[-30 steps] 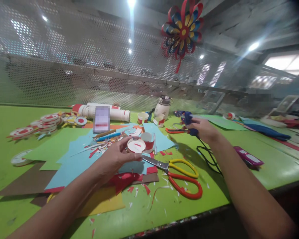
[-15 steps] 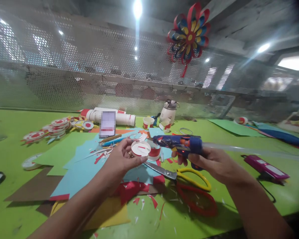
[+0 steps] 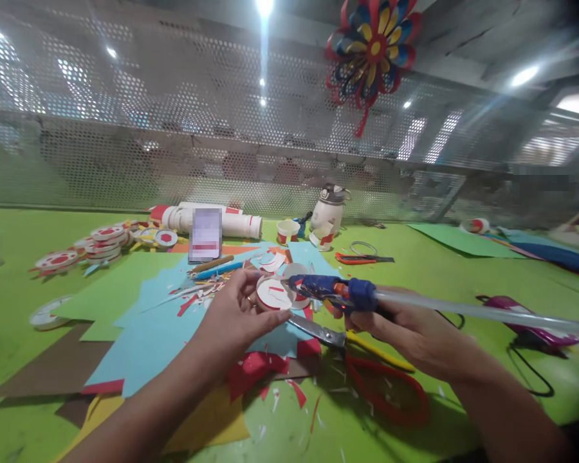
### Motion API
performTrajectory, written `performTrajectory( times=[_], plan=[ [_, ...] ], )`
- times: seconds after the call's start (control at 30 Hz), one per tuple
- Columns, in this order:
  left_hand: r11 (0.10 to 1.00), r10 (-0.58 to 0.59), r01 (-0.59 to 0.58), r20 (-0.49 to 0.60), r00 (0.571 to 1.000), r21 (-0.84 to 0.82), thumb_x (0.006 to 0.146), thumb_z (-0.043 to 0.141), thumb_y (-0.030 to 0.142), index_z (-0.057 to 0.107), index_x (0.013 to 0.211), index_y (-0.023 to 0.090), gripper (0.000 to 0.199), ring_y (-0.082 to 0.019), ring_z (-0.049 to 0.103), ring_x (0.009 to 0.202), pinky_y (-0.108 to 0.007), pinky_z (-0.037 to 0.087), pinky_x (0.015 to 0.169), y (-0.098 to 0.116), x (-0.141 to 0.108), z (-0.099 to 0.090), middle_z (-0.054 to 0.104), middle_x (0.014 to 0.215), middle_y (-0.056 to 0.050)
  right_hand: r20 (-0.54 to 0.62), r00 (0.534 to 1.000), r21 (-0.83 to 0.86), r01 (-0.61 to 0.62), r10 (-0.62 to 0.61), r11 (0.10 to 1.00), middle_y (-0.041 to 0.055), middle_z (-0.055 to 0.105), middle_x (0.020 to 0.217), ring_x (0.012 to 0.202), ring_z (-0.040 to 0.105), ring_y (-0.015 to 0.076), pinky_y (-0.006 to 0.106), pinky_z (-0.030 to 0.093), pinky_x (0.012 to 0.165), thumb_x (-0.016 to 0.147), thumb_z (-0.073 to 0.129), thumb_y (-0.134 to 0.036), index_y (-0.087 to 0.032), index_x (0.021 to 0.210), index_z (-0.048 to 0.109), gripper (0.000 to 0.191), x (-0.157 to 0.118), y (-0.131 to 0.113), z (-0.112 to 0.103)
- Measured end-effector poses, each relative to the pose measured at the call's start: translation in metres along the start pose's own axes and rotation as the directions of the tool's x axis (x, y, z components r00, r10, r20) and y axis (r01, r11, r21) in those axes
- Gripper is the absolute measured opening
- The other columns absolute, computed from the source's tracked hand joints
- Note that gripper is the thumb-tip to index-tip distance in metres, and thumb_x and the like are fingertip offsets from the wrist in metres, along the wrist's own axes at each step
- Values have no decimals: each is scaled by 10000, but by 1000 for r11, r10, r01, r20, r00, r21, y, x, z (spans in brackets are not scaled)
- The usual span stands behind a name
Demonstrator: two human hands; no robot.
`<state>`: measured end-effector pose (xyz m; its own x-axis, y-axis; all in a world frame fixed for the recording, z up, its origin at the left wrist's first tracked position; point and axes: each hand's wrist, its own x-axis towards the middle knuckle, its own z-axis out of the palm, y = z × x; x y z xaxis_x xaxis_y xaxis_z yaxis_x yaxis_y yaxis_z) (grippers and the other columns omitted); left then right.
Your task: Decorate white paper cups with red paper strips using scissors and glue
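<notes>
The white disc (image 3: 273, 297), with a red strip (image 3: 276, 289) on its upper face, sits in the fingers of the left hand (image 3: 234, 307), pinched at its edge: the thumb lies along the near side, the other fingers curl at the left and back. That hold has hardly altered over the last second. What has changed is the blue glue gun (image 3: 338, 292): a second ago it was well to the right of those fingers, and now its nozzle is at the disc's far right rim (touching or just short of it, I cannot tell). I judge that this puts gun and disc within working reach of each other.

The right hand (image 3: 410, 331) is closed around the gun's grip, palm behind it and fingers wrapped beneath, the trigger hidden. Its forearm comes in from the lower right, while the left forearm slants up from the lower left. A clear glue stick (image 3: 453, 305) runs back above the right knuckles.

Behind the disc, just beyond the left fingertips, stands a paper cup (image 3: 299, 270). The scissors (image 3: 321, 331) lie below and between the two hands' fingers; the orange cutter (image 3: 364, 258) is beyond the right fingers.
</notes>
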<state>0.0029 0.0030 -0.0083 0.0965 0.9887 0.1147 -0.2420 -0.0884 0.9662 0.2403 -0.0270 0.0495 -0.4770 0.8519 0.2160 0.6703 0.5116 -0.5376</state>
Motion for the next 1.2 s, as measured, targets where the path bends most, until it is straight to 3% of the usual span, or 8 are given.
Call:
performTrajectory(
  times=[0.2, 0.5, 0.7, 1.2],
  plan=[
    [1000, -3, 3, -15, 1000, 25, 517, 847, 220, 487, 912, 179, 536, -179, 661, 847, -303, 524, 747, 3, -2, 2, 668, 887, -21, -41, 999, -42, 13, -14, 999, 58, 686, 925, 868, 639, 206, 289, 501, 748, 930, 438, -395, -199, 890, 659, 298, -2, -2, 2],
    [1000, 0, 0, -18, 1000, 31, 519, 839, 227, 483, 897, 183, 521, -195, 674, 843, -325, 529, 748, 3, -2, 3, 680, 865, -22, -73, 997, -33, 36, -38, 999, 41, 707, 812, 752, 632, 180, 259, 494, 677, 927, 441, -415, -199, 946, 698, 336, 1, -5, 2],
    [999, 3, -2, -15, 1000, 53, 524, 845, 249, 482, 894, 189, 522, -212, 678, 868, -349, 524, 777, 6, -3, 2, 690, 889, -38, -78, 997, -34, -18, 15, 999, 29, 656, 687, 585, 559, 151, 250, 468, 568, 923, 421, -473, -191, 1036, 706, 416, 0, -4, 3],
    [998, 0, 1, -12, 1000, 70, 533, 839, 260, 480, 881, 194, 504, -211, 680, 845, -358, 517, 784, 8, -5, 4, 691, 849, -25, -63, 998, 17, -23, 24, 1000, 62, 686, 810, 724, 610, 176, 263, 493, 634, 932, 405, -470, -156, 857, 652, 406, -1, 1, 6]
  ],
)
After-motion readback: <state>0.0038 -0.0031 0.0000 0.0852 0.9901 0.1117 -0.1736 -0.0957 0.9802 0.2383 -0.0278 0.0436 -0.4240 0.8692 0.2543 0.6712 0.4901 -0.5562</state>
